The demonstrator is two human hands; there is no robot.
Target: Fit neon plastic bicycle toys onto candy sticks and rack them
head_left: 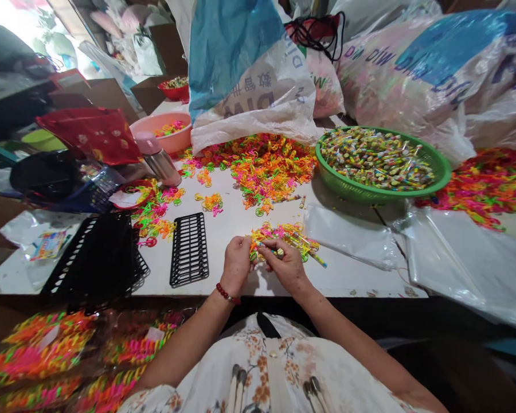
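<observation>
My left hand (237, 259) is closed, fingertips pinching a small yellow-green plastic piece (253, 252). Beside it, my right hand (286, 265) is closed around a slim tube with colourful contents (279, 252), its end showing between thumb and fingers. The two hands nearly meet above the white table (236, 215). Just beyond them lies a small heap of bright plastic pieces and filled tubes (301, 238). To the left of my hands a black slotted plastic rack (189, 249) lies flat.
Loose neon plastic pieces (275, 172) spill from a large white-and-blue sack (249, 69). A green basket (445, 178) of filled tubes stands right, near clear plastic bags (348, 235). Stacked black racks (97, 252), a thermos (161, 163) and a pink bowl (140, 123) are left.
</observation>
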